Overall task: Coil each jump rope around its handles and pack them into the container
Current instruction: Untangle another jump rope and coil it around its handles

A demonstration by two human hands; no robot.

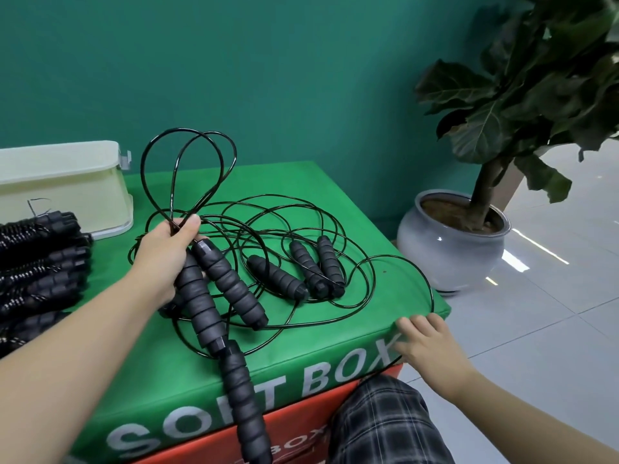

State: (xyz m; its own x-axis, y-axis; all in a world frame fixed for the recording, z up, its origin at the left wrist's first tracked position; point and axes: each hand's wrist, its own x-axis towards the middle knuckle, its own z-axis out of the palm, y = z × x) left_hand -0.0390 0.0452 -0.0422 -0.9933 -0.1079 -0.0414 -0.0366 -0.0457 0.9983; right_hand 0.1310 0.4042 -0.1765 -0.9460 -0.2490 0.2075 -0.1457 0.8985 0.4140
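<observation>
Single head-worn view, wide-angle, facing forward and down from close above the green box (301, 356). Both forearms enter from the bottom edge; wall (268, 61) and floor (536, 329) fill the background.

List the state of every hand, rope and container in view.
left hand: grips two handles and rope loops
right hand: open, fingers on the green box edge
loose ropes: uncoiled, tangled
coiled ropes: stacked
container: contents hidden
</observation>
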